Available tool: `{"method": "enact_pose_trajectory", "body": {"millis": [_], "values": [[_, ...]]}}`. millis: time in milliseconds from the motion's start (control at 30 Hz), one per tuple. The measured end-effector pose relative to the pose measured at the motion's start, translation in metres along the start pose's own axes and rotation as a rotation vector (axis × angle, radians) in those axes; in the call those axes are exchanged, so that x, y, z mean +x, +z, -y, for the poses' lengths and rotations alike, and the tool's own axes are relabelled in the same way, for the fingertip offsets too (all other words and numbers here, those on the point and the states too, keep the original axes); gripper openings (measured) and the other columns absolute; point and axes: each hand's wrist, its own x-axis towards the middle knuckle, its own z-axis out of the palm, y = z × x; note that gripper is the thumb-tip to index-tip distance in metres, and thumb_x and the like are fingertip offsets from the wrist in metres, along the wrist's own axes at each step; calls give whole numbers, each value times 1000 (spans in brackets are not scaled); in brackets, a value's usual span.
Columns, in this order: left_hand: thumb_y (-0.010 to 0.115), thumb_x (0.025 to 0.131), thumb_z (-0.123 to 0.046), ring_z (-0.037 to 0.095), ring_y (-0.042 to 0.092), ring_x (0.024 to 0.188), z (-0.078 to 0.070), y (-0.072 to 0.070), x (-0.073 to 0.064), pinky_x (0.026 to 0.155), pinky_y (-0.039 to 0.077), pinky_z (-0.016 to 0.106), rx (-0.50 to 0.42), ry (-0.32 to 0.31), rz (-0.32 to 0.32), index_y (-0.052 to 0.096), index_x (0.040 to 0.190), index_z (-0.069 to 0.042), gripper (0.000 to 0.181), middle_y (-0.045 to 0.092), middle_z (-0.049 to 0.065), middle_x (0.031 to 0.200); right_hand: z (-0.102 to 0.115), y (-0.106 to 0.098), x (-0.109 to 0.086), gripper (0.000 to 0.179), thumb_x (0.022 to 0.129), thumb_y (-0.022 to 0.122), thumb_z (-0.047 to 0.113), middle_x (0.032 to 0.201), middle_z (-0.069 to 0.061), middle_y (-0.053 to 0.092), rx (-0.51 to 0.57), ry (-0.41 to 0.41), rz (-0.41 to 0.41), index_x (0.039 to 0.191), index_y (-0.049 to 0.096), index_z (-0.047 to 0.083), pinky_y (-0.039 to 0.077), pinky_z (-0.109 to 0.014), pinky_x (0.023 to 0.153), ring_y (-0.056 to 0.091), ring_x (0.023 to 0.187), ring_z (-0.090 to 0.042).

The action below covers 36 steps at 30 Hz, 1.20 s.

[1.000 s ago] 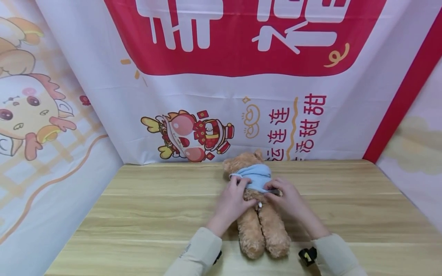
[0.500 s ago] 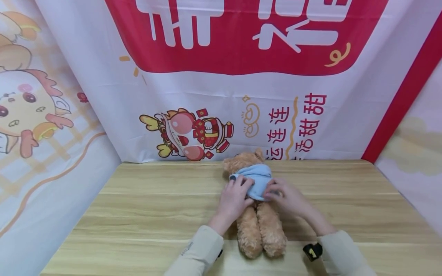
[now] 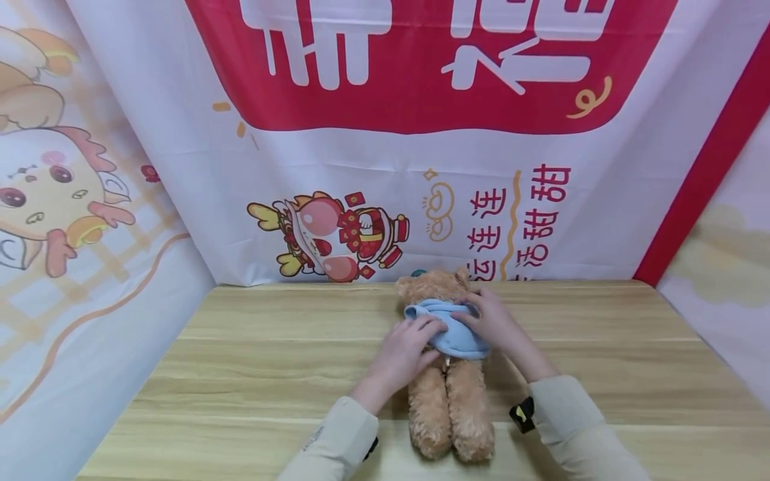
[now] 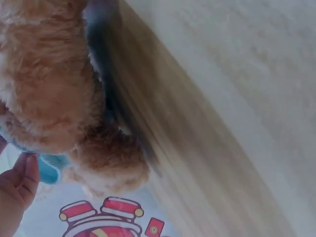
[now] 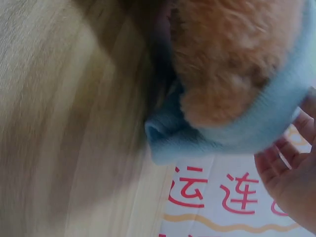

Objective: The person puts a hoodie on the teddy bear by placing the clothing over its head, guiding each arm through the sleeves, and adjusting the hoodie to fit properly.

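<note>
A brown teddy bear (image 3: 448,407) lies on the table, head toward the back banner and legs toward me. Round its body is a light blue shirt (image 3: 454,334), its hem hanging lower on the right. My left hand (image 3: 404,354) pinches the shirt at the bear's left side, fingertips on the cloth in the left wrist view. At the upper right of the shirt, my right hand (image 3: 496,324) holds the cloth near the bear's neck. In the right wrist view a blue sleeve (image 5: 177,138) hangs loose beside brown fur. The bear's face is out of sight.
The wood-grain table (image 3: 271,374) extends to both sides of the bear. A white banner (image 3: 198,200) with red print stands right behind the bear's head. Printed cloth (image 3: 90,321) covers the left side. A black wrist strap (image 3: 522,414) shows by the right sleeve.
My right hand has moved up from the shirt's hem to near the neck. The shirt has come lower over the bear's body. My left hand stays at the left side.
</note>
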Motion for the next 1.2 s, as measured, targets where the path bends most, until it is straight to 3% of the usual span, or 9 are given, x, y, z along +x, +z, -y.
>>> {"method": "enact_pose_trajectory", "body": {"millis": [100, 233, 333, 500, 633, 767, 867, 1100, 1200], "values": [[73, 82, -34, 16, 64, 95, 3, -3, -3, 79, 54, 29, -70, -27, -81, 58, 112, -14, 39, 62, 1, 112, 1, 5, 2, 15, 91, 64, 16, 99, -15, 62, -18, -39, -5, 96, 66, 3, 47, -44, 81, 58, 93, -29], [68, 87, -27, 14, 63, 82, 11, -8, -9, 69, 54, 25, -115, -77, -205, 64, 98, -12, 20, 64, 1, 96, 1, 6, 3, 9, 93, 61, 14, 90, -11, 63, -19, -70, 4, 91, 62, 5, 46, -38, 75, 58, 84, -22], [66, 89, -18, 14, 64, 81, 19, -8, -13, 71, 54, 25, -104, -43, -231, 68, 93, -14, 6, 66, -1, 90, 2, 5, 4, 10, 94, 58, 16, 89, -9, 63, -24, -60, 28, 91, 60, 6, 45, -37, 72, 56, 82, -20], [68, 86, -14, 14, 67, 89, 23, -4, -14, 78, 55, 25, -83, 68, -202, 69, 98, -15, 12, 69, -1, 97, 3, 5, 5, 11, 95, 57, 17, 84, -8, 60, -22, -33, 50, 90, 58, 7, 41, -31, 67, 51, 75, -16], [68, 87, -18, 12, 68, 95, 22, -3, -13, 83, 54, 23, -40, 125, -131, 68, 105, -16, 18, 69, -2, 106, 4, 3, 7, 15, 98, 54, 21, 83, -8, 60, -36, 21, 69, 94, 58, 6, 42, -30, 65, 51, 72, -17], [66, 88, -20, 11, 69, 93, 21, -3, -12, 83, 54, 20, 3, 194, -109, 68, 107, -17, 20, 69, -4, 108, 5, -1, 9, 28, 102, 45, 27, 107, -16, 66, -55, 99, 80, 120, 55, 7, 50, -43, 79, 63, 94, -29], [65, 88, -20, 10, 68, 91, 20, -2, -11, 82, 54, 19, 21, 240, -121, 69, 106, -17, 18, 69, -3, 108, 6, -2, 12, 35, 100, 48, 27, 122, -20, 62, -96, 125, 76, 129, 50, 8, 49, -50, 88, 61, 109, -36], [64, 88, -20, 10, 65, 92, 19, -3, -10, 82, 53, 20, 11, 277, -113, 67, 105, -16, 18, 66, -3, 105, 7, 3, 17, 12, 93, 60, 15, 98, -12, 66, -400, 66, -4, 98, 65, 6, 52, -44, 67, 65, 83, -30], [63, 90, -19, 10, 65, 92, 19, -5, -11, 83, 52, 22, 32, 275, -80, 66, 105, -15, 15, 65, -3, 105, 5, 4, 18, 14, 90, 57, 6, 99, -14, 66, -461, 78, -44, 101, 65, 4, 52, -46, 66, 65, 82, -33]]}}
